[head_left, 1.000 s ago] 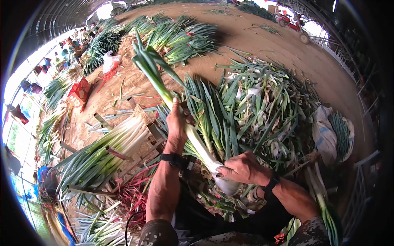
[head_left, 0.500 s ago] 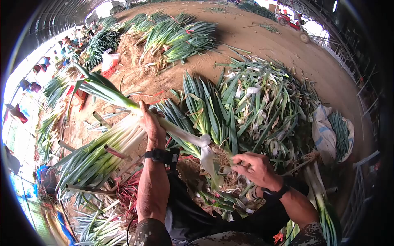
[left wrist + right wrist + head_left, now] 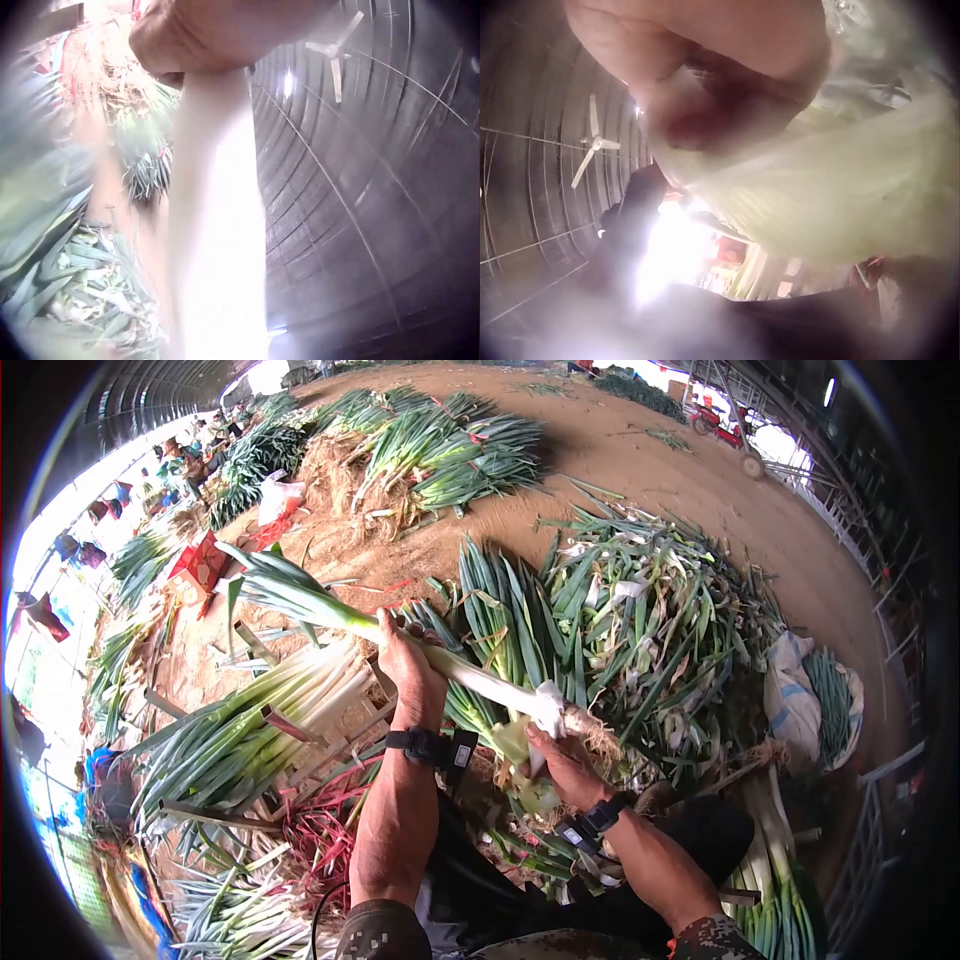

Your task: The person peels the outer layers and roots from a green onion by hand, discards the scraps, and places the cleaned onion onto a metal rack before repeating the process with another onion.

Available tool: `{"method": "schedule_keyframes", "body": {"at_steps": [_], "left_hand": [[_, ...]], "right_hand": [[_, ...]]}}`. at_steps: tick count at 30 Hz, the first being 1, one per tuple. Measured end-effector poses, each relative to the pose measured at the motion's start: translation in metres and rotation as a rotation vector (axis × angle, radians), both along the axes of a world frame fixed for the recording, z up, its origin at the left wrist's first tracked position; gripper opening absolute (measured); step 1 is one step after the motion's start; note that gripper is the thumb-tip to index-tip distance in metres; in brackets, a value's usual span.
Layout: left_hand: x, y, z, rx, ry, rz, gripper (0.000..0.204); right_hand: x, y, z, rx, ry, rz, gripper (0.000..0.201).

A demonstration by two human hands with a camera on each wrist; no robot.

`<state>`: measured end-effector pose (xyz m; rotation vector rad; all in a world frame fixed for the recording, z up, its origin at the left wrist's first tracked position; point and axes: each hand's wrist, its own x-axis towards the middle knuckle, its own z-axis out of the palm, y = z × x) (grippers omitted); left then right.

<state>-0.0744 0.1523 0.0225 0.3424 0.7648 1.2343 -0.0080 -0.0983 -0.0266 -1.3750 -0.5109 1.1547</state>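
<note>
My left hand [image 3: 412, 675] grips a long green onion [image 3: 485, 682] around its white shank. Its green leaves point to the upper left, its roots [image 3: 597, 732] to the lower right. Close to the root end, my right hand [image 3: 572, 768] pinches a strip of loosened outer skin [image 3: 515, 745] hanging below the shank. In the right wrist view that pale green skin [image 3: 840, 187] spreads beside the curled fingers [image 3: 727, 45]. The left wrist view shows the bright white shank [image 3: 217, 225] running out from under the hand.
A bundle of green onions [image 3: 270, 710] lies on a rack at the left, red ties [image 3: 320, 825] below it. Upright green onions [image 3: 510, 610] stand ahead, beside a heap of stripped leaves [image 3: 660, 640]. A white sack [image 3: 790, 700] is at the right.
The onion has swung from steep to a flatter slant toward the left. Outer skin has come loose near its roots; the right hand moved off the root end, then back onto the hanging skin.
</note>
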Motion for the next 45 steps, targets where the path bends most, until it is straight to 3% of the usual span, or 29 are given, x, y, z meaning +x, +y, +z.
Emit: {"method": "schedule_keyframes", "body": {"at_steps": [3,4,5,8,9,12,13,15,16,18,20,21,22,23,24,26,28,30,31,32,33,34,35,38,41,43,45], "left_hand": [[-0.007,0.011,-0.013,-0.034,-0.085,-0.077,0.040],[-0.007,0.015,-0.020,-0.030,-0.085,-0.101,0.039],[-0.008,0.018,-0.025,-0.024,-0.085,-0.125,0.039],[-0.008,0.021,-0.034,-0.038,-0.004,-0.188,0.038],[-0.008,0.021,-0.038,-0.041,0.040,-0.222,0.040],[-0.005,0.022,-0.049,-0.040,0.063,-0.281,0.042],[-0.006,0.022,-0.049,-0.022,0.153,-0.249,0.041],[-0.024,0.062,-0.062,0.071,0.229,-0.213,0.043],[-0.031,0.072,-0.066,0.093,0.258,-0.192,0.043],[-0.030,0.063,-0.056,0.158,0.100,-0.147,0.045],[-0.020,0.043,-0.034,0.194,0.046,-0.105,0.048],[-0.018,0.035,-0.022,0.210,0.051,-0.083,0.050],[-0.017,0.029,-0.017,0.219,0.056,-0.064,0.052],[-0.018,0.028,-0.015,0.206,0.026,-0.067,0.055],[-0.018,0.025,-0.014,0.235,0.009,-0.088,0.055],[-0.019,0.017,-0.004,0.292,-0.022,-0.125,0.057],[-0.017,0.012,0.004,0.311,-0.036,-0.152,0.058],[-0.017,0.010,0.006,0.321,-0.101,-0.202,0.056],[-0.016,0.004,0.012,0.319,-0.127,-0.223,0.058],[-0.014,0.003,0.013,0.320,-0.148,-0.254,0.058],[-0.011,0.003,0.013,0.328,-0.193,-0.275,0.058],[-0.008,0.002,0.012,0.337,-0.238,-0.297,0.058],[-0.006,0.000,0.012,0.337,-0.214,-0.298,0.058],[-0.003,-0.008,0.017,0.321,-0.165,-0.295,0.053],[-0.003,-0.011,0.024,0.288,-0.148,-0.275,0.046],[-0.004,-0.008,0.022,0.275,-0.119,-0.252,0.045],[-0.006,0.004,0.017,0.317,0.070,-0.176,0.045]], "right_hand": [[-0.008,-0.011,-0.001,0.126,-0.126,-0.009,0.043],[-0.015,-0.015,0.019,0.228,-0.337,0.023,0.047],[-0.025,-0.025,0.024,0.052,-0.139,0.037,0.056],[-0.050,-0.044,0.045,-0.178,0.068,0.046,0.061],[-0.055,-0.052,0.045,-0.134,-0.082,0.027,0.057],[-0.055,-0.082,0.036,-0.292,-0.111,0.108,0.044],[-0.049,-0.098,0.027,-0.291,-0.240,0.168,0.037],[-0.055,-0.149,0.007,0.193,-0.983,0.104,0.040],[-0.048,-0.172,0.002,-0.064,-0.877,0.174,0.040],[-0.043,-0.207,0.004,-0.564,-0.595,0.298,0.042],[-0.004,-0.193,0.019,-0.515,-0.528,0.451,0.044],[0.018,-0.186,0.025,-0.557,-0.656,0.452,0.041],[0.046,-0.178,0.037,-0.428,-0.791,0.344,0.039],[0.079,-0.168,0.054,-0.456,-0.731,0.180,0.032],[0.118,-0.156,0.067,-0.516,-0.752,-0.108,0.031],[0.177,-0.132,0.129,-0.112,-1.102,-0.275,0.049],[0.195,-0.116,0.162,-0.074,-1.578,-0.598,0.056],[0.166,-0.095,0.168,-0.075,-1.349,-0.495,0.061],[0.142,-0.082,0.164,-0.128,-1.089,-0.323,0.058],[0.118,-0.069,0.145,0.052,-0.916,-0.184,0.053],[0.087,-0.056,0.142,-0.032,-0.709,-0.044,0.047],[0.071,-0.042,0.114,0.123,-0.864,0.045,0.044],[0.058,-0.030,0.101,0.131,-0.918,0.169,0.045],[0.043,-0.005,0.082,0.208,-1.384,0.230,0.029],[0.039,-0.007,0.080,0.160,-1.540,0.262,0.026],[0.031,-0.022,0.084,0.151,-1.500,0.340,0.026],[0.023,-0.043,0.085,0.234,-1.421,0.386,0.024]]}}
